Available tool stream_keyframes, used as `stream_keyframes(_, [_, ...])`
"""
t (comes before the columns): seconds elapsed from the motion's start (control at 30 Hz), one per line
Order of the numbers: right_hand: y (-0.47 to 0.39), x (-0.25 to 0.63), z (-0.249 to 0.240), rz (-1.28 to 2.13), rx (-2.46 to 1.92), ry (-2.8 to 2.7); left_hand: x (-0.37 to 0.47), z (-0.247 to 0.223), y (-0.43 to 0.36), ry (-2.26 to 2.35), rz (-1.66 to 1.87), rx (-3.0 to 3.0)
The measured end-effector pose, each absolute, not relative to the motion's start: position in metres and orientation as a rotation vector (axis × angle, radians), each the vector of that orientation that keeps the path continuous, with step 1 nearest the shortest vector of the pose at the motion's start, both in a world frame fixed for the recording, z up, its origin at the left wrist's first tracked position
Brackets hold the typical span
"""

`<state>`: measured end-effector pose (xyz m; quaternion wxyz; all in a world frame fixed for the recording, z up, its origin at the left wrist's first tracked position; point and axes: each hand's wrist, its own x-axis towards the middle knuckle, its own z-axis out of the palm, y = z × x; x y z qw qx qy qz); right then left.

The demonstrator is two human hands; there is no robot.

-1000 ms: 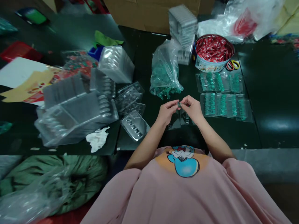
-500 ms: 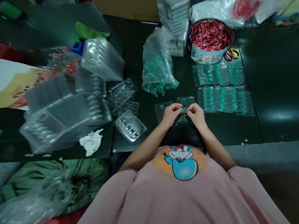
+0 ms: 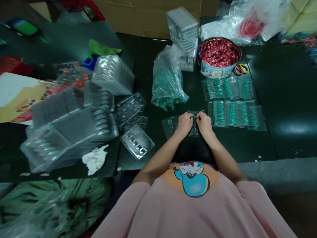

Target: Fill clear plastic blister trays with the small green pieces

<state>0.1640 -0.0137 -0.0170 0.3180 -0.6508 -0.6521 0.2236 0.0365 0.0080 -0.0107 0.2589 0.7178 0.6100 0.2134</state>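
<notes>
My left hand and my right hand are close together over a clear plastic blister tray lying on the table. The fingers of both are closed, with their tips at a small translucent green piece near the tray's far end. My fingers hide part of it. Left of that, partly behind my left hand, lies another clear tray with one green piece in its far end. Beyond my hands a clear bag spills similar green pieces from its open mouth.
Filled trays lie in two rows on the right. Behind them stand a round tin of red packets and scissors. Stacked clear trays cover the left, beside loose trays and a crumpled white tissue.
Both hands have drawn nearer each other, and their fingertips are now at the tray's far end rather than its middle. The whole view has shifted slightly, so the table sits lower.
</notes>
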Motion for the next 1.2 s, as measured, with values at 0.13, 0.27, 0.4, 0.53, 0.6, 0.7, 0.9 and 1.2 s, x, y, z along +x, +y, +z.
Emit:
stream_keyframes(0.13, [-0.011, 0.163, -0.019, 0.552, -1.784, -1.801, 0.038, -0.010, 0.011, 1.672, 0.464, 2.008])
stream_keyframes(0.27, [-0.013, 0.169, -0.014, 0.589, -1.751, -1.780, 0.034, 0.000, 0.005, 1.603, 0.591, 1.999])
stream_keyframes(0.4, [-0.014, 0.174, -0.008, 0.650, -1.594, -1.719, 0.032, 0.004, 0.000, 1.479, 0.677, 1.969])
stream_keyframes(0.53, [-0.011, 0.173, -0.010, 0.711, -1.632, -1.688, 0.038, -0.003, 0.001, 1.462, 0.625, 1.937])
stream_keyframes(0.6, [-0.011, 0.173, -0.013, 0.729, -1.658, -1.685, 0.038, -0.004, 0.002, 1.450, 0.631, 1.920])
stream_keyframes(0.7, [-0.013, 0.176, -0.018, 0.727, -1.643, -1.695, 0.026, 0.002, 0.008, 1.418, 0.672, 1.908])
stream_keyframes(0.9, [-0.009, 0.180, -0.025, 0.747, -1.644, -1.653, -0.035, 0.013, 0.044, 1.784, 0.720, 2.051])
stream_keyframes(1.2, [-0.008, 0.171, 0.000, 0.759, -1.519, -1.544, -0.039, 0.015, 0.045, 1.676, 0.882, 1.703])
